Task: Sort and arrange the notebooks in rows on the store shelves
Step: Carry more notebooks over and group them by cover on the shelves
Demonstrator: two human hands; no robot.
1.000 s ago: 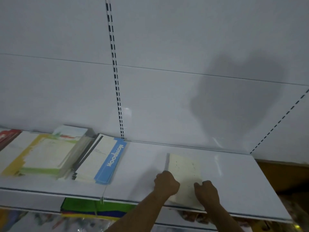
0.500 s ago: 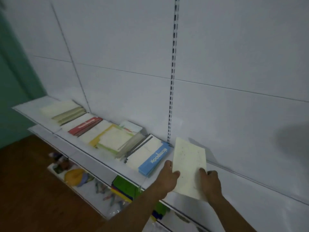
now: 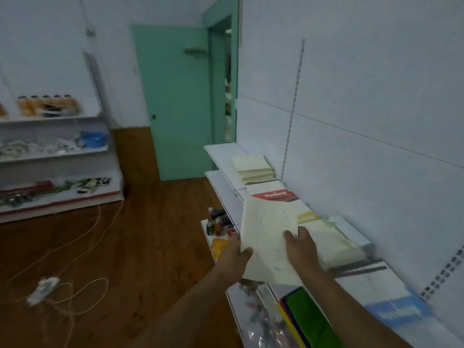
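Note:
Both hands hold a pale cream notebook (image 3: 266,232) in the air in front of the white shelf (image 3: 223,156). My left hand (image 3: 234,257) grips its left edge, thumb on the cover. My right hand (image 3: 300,247) grips its right side with fingers on top. Along the shelf lie a stack of cream notebooks (image 3: 253,168) at the far end, a red notebook (image 3: 275,195), yellow-and-green notebooks (image 3: 326,234) and a blue-and-white notebook (image 3: 396,310) nearest me.
A lower shelf holds green and yellow folders (image 3: 305,320) and small items (image 3: 218,222). A green door (image 3: 175,104) stands behind. Another shelving unit (image 3: 50,159) is at the left. A cable and power strip (image 3: 44,288) lie on the wooden floor.
The cream notebook was lifted off the shelf by both hands and carried leftward along it. My view has swung left, bringing the room, door and far shelf end into sight.

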